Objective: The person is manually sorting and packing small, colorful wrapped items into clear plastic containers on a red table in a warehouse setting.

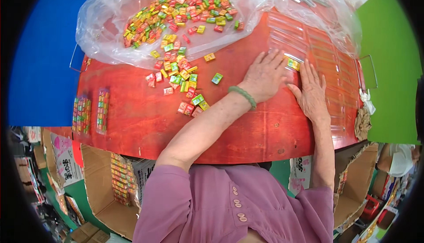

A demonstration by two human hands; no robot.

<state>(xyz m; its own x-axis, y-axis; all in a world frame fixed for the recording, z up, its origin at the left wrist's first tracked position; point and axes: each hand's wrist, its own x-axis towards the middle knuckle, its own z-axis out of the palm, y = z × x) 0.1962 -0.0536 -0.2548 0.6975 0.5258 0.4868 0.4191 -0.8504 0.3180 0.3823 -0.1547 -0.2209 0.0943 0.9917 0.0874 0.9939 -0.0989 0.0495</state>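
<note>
My left hand (267, 75), with a green bead bracelet (242, 95) at the wrist, lies palm down with its fingers stretched out over a clear plastic tray (289, 44). My right hand (312, 90) rests just to the right, fingers long and flat, thumb toward the left hand. Between the fingertips sit a few small yellow boxes (292, 64) in a clear slot, and both hands are close against them. Left of my hands, several small red, green and yellow boxes (181, 73) are scattered on the red table (238, 132).
A large pile of the same boxes (185, 9) lies on a clear plastic bag (101, 40) at the back. Two filled clear packs (102, 110) are at the left. Empty clear trays (335, 84) cover the right side. Cardboard cartons (99, 185) stand below the front edge.
</note>
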